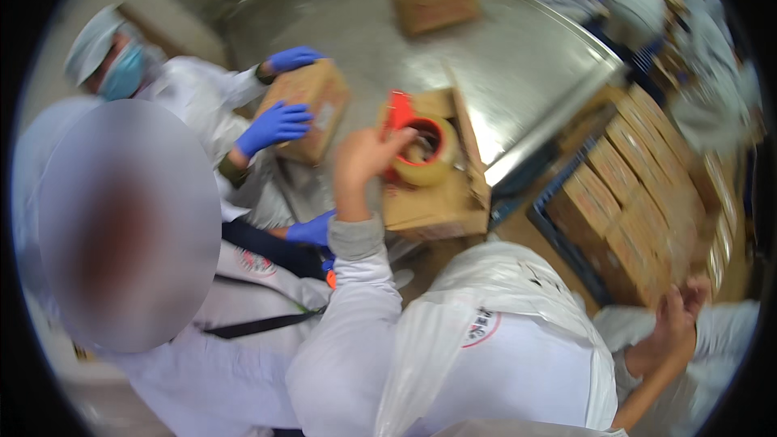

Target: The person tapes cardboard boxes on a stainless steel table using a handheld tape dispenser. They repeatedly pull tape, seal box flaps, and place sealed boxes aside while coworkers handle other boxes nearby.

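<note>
My left hand (pixel 370 155) reaches forward in a white sleeve with a grey cuff. Blurred by motion, it grips a red tape dispenser (pixel 399 110) with a wide roll of clear yellowish packing tape (pixel 449 155). Part of the hand overlaps the red hub. Directly beneath is a cardboard carton (pixel 434 215), one flap (pixel 466 121) raised along its right side. At the far right, bare hands and forearms overlap; the hand beside a grey cuff appears to be my right hand (pixel 652 349). Its grip cannot be made out.
A co-worker's blue-gloved hands (pixel 276 127) rest on another carton (pixel 315 109). Another person (pixel 261 315) stands close on my left. A metal table (pixel 364 18) bears a further carton (pixel 437 0). Stacked cartons (pixel 637 212) stand by a blue frame (pixel 570 255) at right.
</note>
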### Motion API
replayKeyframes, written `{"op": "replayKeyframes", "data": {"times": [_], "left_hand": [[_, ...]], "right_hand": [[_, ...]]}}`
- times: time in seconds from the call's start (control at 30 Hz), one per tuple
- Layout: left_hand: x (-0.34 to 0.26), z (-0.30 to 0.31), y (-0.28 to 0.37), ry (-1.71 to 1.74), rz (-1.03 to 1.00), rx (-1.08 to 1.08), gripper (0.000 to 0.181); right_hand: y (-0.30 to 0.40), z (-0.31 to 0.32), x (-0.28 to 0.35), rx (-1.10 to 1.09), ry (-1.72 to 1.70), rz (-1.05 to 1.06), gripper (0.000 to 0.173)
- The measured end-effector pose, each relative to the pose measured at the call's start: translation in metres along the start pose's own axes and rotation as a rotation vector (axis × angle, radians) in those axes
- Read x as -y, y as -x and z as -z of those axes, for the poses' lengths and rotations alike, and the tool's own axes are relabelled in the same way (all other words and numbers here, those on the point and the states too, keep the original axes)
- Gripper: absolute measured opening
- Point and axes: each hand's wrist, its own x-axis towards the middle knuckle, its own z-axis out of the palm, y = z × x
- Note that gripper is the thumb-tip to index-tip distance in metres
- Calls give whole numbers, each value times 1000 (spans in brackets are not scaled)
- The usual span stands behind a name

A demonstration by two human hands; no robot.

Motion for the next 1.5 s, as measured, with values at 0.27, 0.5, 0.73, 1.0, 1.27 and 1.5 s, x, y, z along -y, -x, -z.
{"op": "replayKeyframes", "data": {"times": [0.27,0.5,0.73,1.0,1.27,1.5], "left_hand": [[-45,23,83,1157,-499,-215,71],[-108,-38,175,1661,-709,219,89],[-71,-82,153,1452,-601,48,25],[-80,-90,148,1200,-601,-219,14],[-134,-92,189,770,-1319,-377,26],[-142,-115,205,820,-1391,-327,35]], "right_hand": [[53,-84,-5,282,-357,111,25],[49,-217,27,846,-2,371,24],[40,-212,0,899,-248,143,57],[51,-160,13,898,-195,-268,54],[75,-192,-40,468,-1025,-547,57],[67,-199,-33,405,-1144,-455,50]]}}
